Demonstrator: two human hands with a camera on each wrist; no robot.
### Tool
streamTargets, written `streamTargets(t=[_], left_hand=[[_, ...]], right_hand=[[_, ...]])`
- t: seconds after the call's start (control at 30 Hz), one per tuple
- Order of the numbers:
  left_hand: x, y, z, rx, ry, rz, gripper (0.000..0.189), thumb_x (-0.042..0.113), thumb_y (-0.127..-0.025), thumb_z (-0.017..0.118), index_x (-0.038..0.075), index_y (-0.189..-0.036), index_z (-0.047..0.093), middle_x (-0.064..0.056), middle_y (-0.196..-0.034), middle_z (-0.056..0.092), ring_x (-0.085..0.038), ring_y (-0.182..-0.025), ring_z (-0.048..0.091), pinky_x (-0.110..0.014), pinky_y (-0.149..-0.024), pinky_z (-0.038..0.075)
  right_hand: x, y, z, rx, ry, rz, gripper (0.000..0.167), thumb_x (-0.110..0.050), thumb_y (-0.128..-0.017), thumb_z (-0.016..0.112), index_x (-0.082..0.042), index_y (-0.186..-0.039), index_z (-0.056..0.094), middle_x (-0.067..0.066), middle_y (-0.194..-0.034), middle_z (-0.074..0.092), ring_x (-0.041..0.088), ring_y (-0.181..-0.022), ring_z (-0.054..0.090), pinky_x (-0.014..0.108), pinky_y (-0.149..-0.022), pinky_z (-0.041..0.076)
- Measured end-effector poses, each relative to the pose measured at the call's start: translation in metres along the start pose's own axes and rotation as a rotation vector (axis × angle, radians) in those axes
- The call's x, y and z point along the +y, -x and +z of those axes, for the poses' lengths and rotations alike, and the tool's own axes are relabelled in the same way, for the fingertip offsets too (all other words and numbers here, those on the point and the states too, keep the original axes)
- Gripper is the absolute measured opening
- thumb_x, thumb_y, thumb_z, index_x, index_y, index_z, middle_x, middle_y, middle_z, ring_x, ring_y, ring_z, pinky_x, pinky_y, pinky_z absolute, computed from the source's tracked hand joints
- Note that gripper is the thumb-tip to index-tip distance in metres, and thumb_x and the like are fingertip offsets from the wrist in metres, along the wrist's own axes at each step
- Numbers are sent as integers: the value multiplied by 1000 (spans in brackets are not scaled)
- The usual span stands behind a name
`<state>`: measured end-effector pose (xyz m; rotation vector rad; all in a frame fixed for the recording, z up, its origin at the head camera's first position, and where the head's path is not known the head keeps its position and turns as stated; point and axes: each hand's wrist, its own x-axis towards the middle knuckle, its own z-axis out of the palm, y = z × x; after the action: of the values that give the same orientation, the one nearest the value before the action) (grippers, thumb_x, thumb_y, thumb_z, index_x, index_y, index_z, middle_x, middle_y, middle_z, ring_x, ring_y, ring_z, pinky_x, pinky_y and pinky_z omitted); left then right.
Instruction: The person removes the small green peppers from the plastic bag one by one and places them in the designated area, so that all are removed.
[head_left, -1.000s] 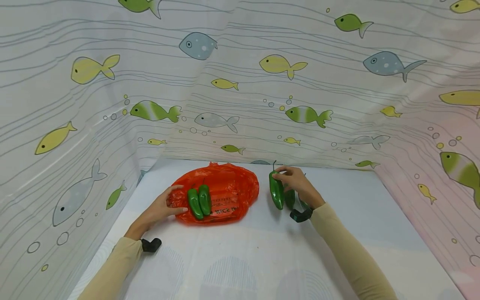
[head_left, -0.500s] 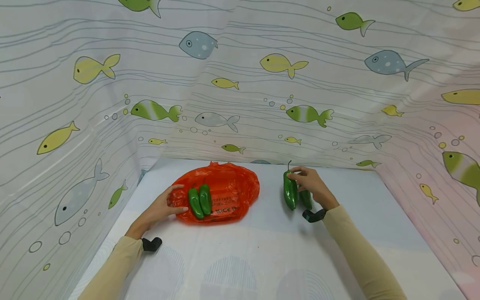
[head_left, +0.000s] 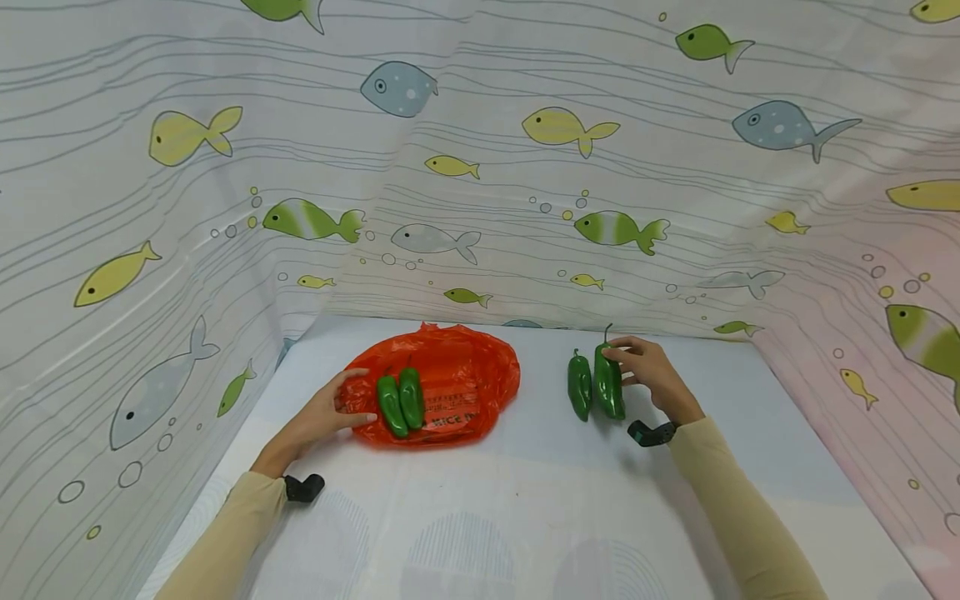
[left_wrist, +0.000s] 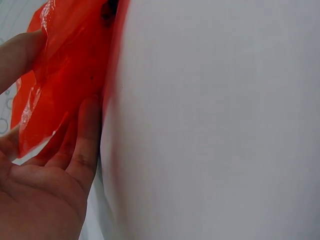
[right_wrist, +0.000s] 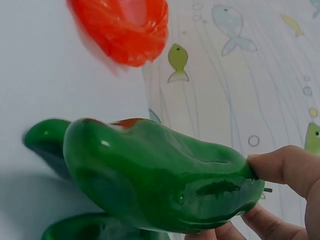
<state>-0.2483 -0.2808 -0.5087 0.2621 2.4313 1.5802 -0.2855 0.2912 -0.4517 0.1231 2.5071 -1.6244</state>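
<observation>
Between thumb and fingers, near its stem end, my right hand holds a glossy green chili pepper. The right wrist view shows this held chili pepper close up, with a reddish patch on top. A second chili pepper lies just left of it; a third chili pepper shows below, hidden behind the held one in the head view. Curved round the left side of a red plastic bag, my left hand grips its film. Two chili peppers lie side by side on the bag.
A white tabletop lies under everything. Sheets printed with fish form a wall at the back and on both sides. A small black wrist camera is strapped to each wrist.
My right hand has moved right with the held chili pepper, past the one lying on the table, which now shows fully. My left hand and the bag stay where they were.
</observation>
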Motion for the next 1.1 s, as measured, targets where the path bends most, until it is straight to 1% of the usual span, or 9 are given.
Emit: streamTargets(t=[0.17, 0.37, 0.47, 0.6, 0.73, 0.9, 0.97, 1.1], left_hand=[[-1, -1, 0, -3, 6, 7, 85, 23, -87, 84, 18, -156, 34, -19, -155, 39, -41, -136, 47, -54, -108, 44], [-3, -2, -1, -6, 25, 17, 85, 21, -87, 85, 18, -156, 35, -19, -156, 38, -41, -136, 47, -51, -107, 44], [-3, -1, -1, -4, 17, 9, 86, 22, -87, 85, 18, -156, 34, -19, -156, 37, -41, -137, 45, -53, -108, 43], [-2, 0, -1, -1, 8, 3, 86, 22, -87, 84, 18, -157, 34, -19, -157, 36, -41, -139, 43, -56, -110, 42], [-2, 0, 0, 0, 12, 8, 86, 23, -87, 84, 18, -157, 34, -18, -158, 35, -41, -140, 42, -58, -111, 40], [0, 1, -1, -6, 13, -1, 86, 25, -88, 84, 20, -157, 34, -17, -158, 35, -41, -139, 42, -58, -110, 42], [0, 1, -1, -8, 15, -9, 86, 25, -88, 84, 21, -157, 33, -17, -158, 36, -41, -139, 43, -58, -109, 43], [0, 1, -1, -8, 15, -16, 86, 25, -88, 84, 21, -157, 33, -18, -157, 37, -41, -137, 45, -57, -108, 44]], right_hand=[[8, 2, -10, 12, 11, 15, 62, -44, -100, 67, -5, -146, 52, 19, -138, 56, 32, -114, 59, 38, -90, 56], [19, 2, -20, 22, 6, 46, 68, -46, -100, 66, -4, -150, 48, 21, -144, 51, 35, -118, 56, 38, -91, 56], [26, 1, -24, 27, -1, 54, 69, -47, -100, 66, -3, -150, 48, 19, -143, 51, 33, -116, 57, 36, -90, 56], [33, 0, -28, 37, 1, 60, 69, -48, -100, 66, -3, -149, 48, 18, -141, 53, 31, -115, 58, 38, -91, 56], [38, -2, -30, 38, -4, 61, 70, -48, -100, 65, -2, -150, 47, 20, -141, 53, 33, -118, 58, 40, -93, 56], [44, -4, -33, 43, -13, 86, 70, -47, -101, 63, -1, -151, 45, 19, -138, 55, 34, -121, 58, 39, -93, 56], [46, -6, -33, 46, -19, 101, 69, -47, -102, 63, -1, -150, 45, 18, -136, 57, 34, -120, 58, 40, -95, 55], [49, -8, -33, 41, -26, 130, 68, -46, -101, 63, -1, -150, 46, 16, -133, 58, 32, -119, 57, 46, -102, 50]])
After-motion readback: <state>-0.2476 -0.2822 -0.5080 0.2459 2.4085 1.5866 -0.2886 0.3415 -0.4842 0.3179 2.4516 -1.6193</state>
